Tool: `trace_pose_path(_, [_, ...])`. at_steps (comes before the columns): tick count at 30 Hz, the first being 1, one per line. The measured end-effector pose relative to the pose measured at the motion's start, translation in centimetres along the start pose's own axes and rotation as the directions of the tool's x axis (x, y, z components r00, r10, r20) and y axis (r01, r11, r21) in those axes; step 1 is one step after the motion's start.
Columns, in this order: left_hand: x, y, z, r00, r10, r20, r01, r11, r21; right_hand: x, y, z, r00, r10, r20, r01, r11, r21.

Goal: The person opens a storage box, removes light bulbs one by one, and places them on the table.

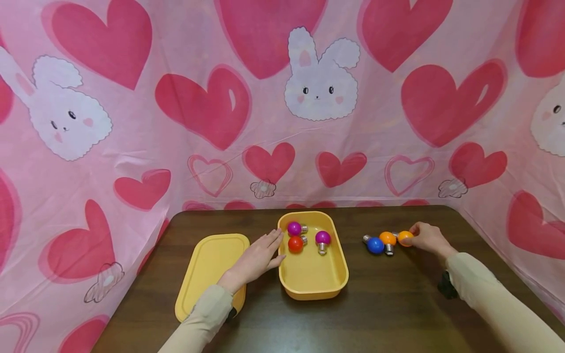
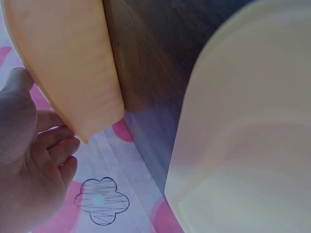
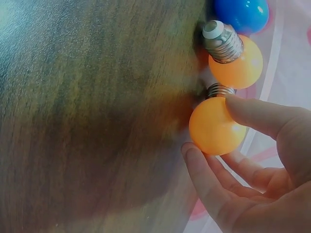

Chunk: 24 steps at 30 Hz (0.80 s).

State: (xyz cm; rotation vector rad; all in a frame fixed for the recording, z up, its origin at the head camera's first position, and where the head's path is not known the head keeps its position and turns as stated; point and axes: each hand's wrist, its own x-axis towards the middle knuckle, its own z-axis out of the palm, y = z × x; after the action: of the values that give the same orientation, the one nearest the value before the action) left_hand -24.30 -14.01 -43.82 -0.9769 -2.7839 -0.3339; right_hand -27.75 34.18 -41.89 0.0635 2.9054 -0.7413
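Note:
My right hand (image 1: 430,239) holds an orange light bulb (image 3: 217,126) between thumb and fingertips, at the right end of a small group. Beside it lie a second orange bulb (image 1: 387,238), its metal base toward me, and a blue bulb (image 1: 375,245). At the left rim of the yellow box (image 1: 312,294), my left hand (image 1: 259,255) rests with fingers extended; the left wrist view shows its fingers (image 2: 63,145) against the box's outer edge. Inside the box are a red bulb (image 1: 295,244) and two purple bulbs, one upper left (image 1: 294,228) and one further right (image 1: 322,238).
A yellow lid (image 1: 212,267) lies flat on the dark wooden table (image 1: 375,314), left of the box and partly under the left forearm. Pink cloth (image 1: 265,122) with hearts and rabbits hangs behind the table and at both sides.

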Motion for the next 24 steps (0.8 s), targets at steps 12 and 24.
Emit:
trace_pose_path(12, [-0.08, 0.02, -0.02, 1.0, -0.004, 0.009, 0.005, 1.0, -0.016, -0.55, -0.13, -0.42, 0.999, -0.034, 0.002, 0.034, 0.999, -0.02])
trace_pose_path(24, [-0.04, -0.02, -0.07, 1.0, 0.004, 0.002, -0.004, 1.0, -0.006, -0.7, -0.3, -0.76, 0.999, -0.032, 0.006, 0.032, 0.999, -0.022])
